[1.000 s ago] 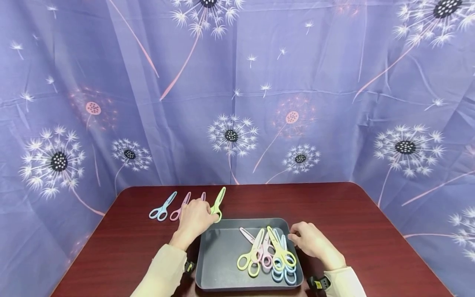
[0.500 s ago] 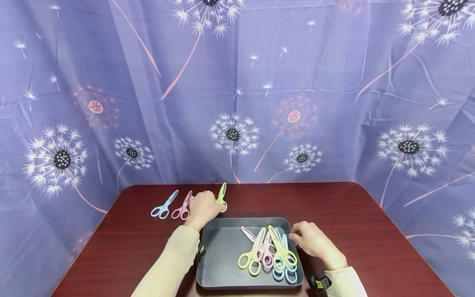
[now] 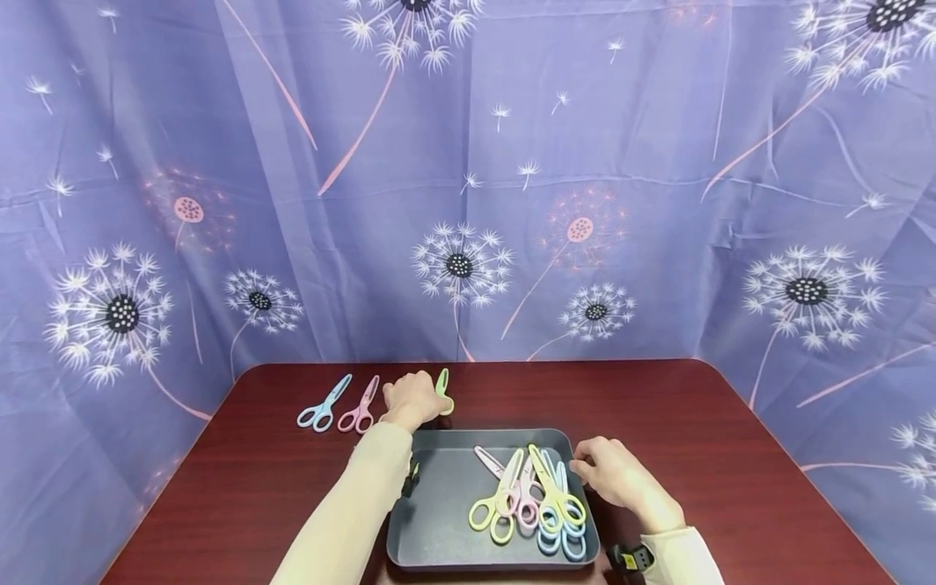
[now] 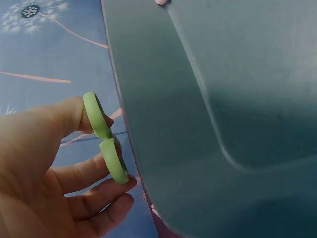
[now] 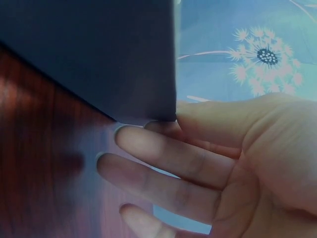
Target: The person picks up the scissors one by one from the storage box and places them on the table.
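Note:
My left hand [image 3: 412, 400] is beyond the tray's back edge, holding light-green scissors [image 3: 443, 392] by the handles, blades pointing away. In the left wrist view, the thumb and fingers pinch the two green handle loops [image 4: 114, 161]. My right hand [image 3: 617, 473] is at the right wall of a dark grey tray [image 3: 431, 540]; in the right wrist view its thumb and a forefinger pinch the tray's corner edge [image 5: 171, 106], the other fingers [image 5: 163, 183] spread below. In the tray's right half lie yellow scissors [image 3: 504, 497], pink scissors [image 3: 524, 500] and blue scissors [image 3: 574, 536], overlapping.
Blue scissors [image 3: 324, 406] and pink scissors [image 3: 360, 406] lie on the dark red table [image 3: 241, 479] left of my left hand. A purple curtain [image 3: 366, 268] with dandelion prints hangs behind the table.
My left hand has moved right and away from me, taking the green scissors off their spot. The purple scissors beside them are now hidden behind the hand. The right hand stays at the tray.

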A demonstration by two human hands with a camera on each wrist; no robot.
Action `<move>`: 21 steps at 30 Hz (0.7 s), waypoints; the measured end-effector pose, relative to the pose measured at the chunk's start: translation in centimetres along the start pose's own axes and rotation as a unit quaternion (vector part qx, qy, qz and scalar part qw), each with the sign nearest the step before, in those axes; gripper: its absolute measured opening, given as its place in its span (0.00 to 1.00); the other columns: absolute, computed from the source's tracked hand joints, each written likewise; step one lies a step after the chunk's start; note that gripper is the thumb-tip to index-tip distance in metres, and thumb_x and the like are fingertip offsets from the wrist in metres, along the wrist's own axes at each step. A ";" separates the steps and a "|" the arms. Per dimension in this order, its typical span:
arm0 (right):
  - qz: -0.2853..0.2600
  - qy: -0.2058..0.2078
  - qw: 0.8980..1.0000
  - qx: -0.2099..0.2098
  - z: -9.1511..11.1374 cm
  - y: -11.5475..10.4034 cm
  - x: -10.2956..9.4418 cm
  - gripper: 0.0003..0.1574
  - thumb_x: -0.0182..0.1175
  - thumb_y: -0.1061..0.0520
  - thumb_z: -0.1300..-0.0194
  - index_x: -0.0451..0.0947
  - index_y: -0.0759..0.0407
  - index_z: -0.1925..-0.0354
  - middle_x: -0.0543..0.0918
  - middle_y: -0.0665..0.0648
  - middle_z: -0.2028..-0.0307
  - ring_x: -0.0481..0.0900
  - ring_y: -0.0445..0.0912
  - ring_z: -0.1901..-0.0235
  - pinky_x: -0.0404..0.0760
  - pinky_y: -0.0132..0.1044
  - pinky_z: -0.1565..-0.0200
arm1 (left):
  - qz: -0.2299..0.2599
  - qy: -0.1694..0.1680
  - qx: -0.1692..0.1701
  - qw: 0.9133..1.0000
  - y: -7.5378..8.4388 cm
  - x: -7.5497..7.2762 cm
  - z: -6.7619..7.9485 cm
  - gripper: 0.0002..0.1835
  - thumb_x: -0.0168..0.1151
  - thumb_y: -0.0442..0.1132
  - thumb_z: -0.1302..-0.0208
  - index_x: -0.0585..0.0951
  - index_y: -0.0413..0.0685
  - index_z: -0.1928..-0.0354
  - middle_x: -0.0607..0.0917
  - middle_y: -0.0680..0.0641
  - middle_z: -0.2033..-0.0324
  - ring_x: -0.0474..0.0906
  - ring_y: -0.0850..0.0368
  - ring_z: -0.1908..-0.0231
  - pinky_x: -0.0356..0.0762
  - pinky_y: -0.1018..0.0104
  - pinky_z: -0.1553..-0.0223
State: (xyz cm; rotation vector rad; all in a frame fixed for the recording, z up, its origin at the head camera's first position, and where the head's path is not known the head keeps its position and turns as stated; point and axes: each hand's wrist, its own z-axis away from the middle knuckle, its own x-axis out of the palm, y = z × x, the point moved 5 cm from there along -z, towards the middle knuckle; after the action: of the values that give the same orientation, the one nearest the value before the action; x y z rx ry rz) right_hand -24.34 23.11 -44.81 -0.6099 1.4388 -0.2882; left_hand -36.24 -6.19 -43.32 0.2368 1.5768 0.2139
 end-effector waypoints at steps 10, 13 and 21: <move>0.002 0.001 1.000 -0.004 0.0 0.2 0.1 0.06 0.62 0.62 0.37 0.80 0.56 0.71 0.77 0.48 0.78 0.77 0.41 0.81 0.74 0.37 0.73 | -0.058 -0.029 -0.005 0.998 0.8 0.3 -0.3 0.22 0.75 0.53 0.59 0.81 0.47 0.66 0.82 0.43 0.65 0.77 0.45 0.59 0.66 0.45 0.54; 0.003 0.002 1.000 0.002 0.1 0.2 0.0 0.06 0.62 0.62 0.37 0.80 0.56 0.72 0.77 0.47 0.78 0.76 0.40 0.81 0.74 0.37 0.74 | -0.061 -0.040 -0.015 0.997 0.9 0.4 -0.4 0.25 0.75 0.54 0.59 0.82 0.45 0.62 0.82 0.43 0.63 0.76 0.45 0.57 0.66 0.45 0.54; 0.005 0.003 1.000 0.001 0.2 0.0 0.1 0.07 0.62 0.62 0.37 0.78 0.56 0.73 0.76 0.48 0.80 0.76 0.40 0.81 0.74 0.37 0.73 | -0.063 -0.053 -0.042 0.996 1.1 0.8 -0.6 0.27 0.77 0.52 0.60 0.83 0.45 0.58 0.83 0.43 0.60 0.75 0.44 0.55 0.66 0.45 0.54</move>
State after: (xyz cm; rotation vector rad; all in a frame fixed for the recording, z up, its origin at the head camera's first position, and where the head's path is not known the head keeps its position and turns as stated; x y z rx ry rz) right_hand -24.17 23.08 -44.93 -0.6010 1.4467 -0.2825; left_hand -36.84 -4.88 -43.74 0.0822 1.4675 0.1665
